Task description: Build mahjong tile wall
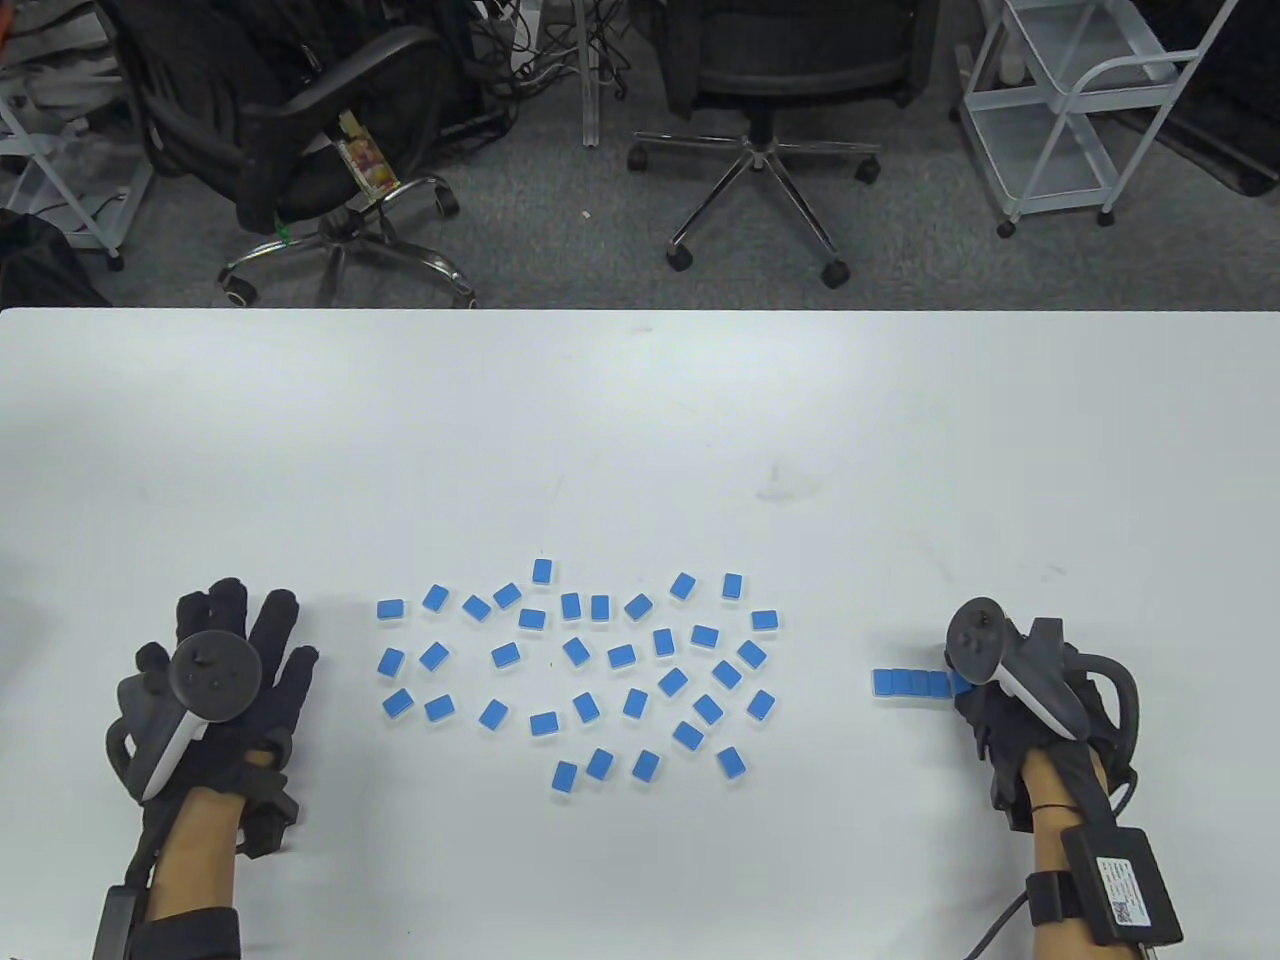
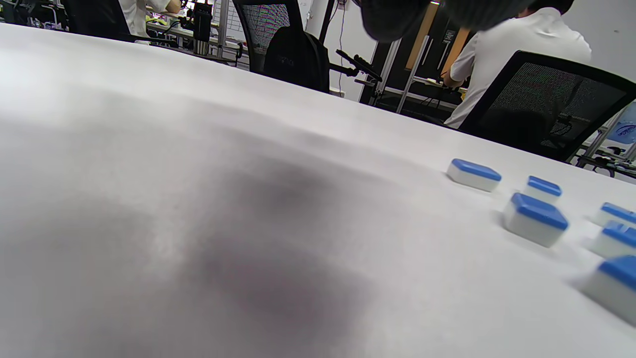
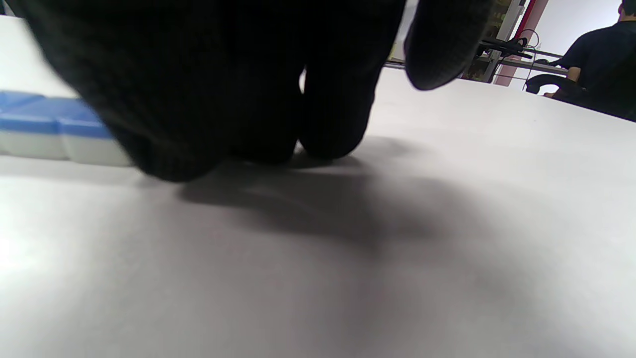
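Tile row (image 1: 912, 683) meets right hand (image 1: 1000, 690); left hand (image 1: 215, 680) flat, spread.

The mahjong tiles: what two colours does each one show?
Blue on top, white underneath; the left wrist view shows a tile best.

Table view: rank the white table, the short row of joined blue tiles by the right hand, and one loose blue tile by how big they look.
1. White table, by far the largest.
2. Row of joined tiles, partly hidden by the right hand.
3. A single loose tile, smallest.
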`<control>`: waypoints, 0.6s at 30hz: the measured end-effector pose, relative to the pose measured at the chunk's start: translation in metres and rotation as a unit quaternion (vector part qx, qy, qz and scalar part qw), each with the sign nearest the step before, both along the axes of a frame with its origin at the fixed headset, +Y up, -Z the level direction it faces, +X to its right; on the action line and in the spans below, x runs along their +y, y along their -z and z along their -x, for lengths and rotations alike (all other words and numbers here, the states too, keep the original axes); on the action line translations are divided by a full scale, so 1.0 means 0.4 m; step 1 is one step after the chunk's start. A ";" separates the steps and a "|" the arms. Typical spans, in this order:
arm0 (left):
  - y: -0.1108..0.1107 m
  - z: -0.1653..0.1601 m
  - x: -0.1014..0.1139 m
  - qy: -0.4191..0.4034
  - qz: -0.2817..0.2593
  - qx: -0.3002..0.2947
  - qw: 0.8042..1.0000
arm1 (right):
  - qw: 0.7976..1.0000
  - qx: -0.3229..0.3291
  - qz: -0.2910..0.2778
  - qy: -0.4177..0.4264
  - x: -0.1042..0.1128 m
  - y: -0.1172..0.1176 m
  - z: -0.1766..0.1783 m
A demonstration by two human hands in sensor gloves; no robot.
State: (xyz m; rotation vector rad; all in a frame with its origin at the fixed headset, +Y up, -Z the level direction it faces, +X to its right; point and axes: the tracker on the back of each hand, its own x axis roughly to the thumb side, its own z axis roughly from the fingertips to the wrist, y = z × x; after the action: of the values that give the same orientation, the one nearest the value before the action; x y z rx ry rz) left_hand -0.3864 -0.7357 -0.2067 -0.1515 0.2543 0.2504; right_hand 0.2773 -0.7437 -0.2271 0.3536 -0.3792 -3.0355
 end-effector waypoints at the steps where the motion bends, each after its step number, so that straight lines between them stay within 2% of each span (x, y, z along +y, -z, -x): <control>1: 0.000 0.000 0.000 -0.002 0.000 -0.001 1.000 | 1.000 0.001 0.000 0.001 -0.001 0.000 0.000; 18: -0.001 0.004 0.000 -0.013 0.001 -0.002 1.000 | 1.000 0.007 0.019 -0.001 -0.003 -0.002 0.006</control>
State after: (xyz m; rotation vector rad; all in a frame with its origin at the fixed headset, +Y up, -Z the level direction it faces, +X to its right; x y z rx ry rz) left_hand -0.3880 -0.7357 -0.2064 -0.1579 0.2497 0.2762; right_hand 0.2750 -0.7447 -0.2263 0.3303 -0.4348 -3.0225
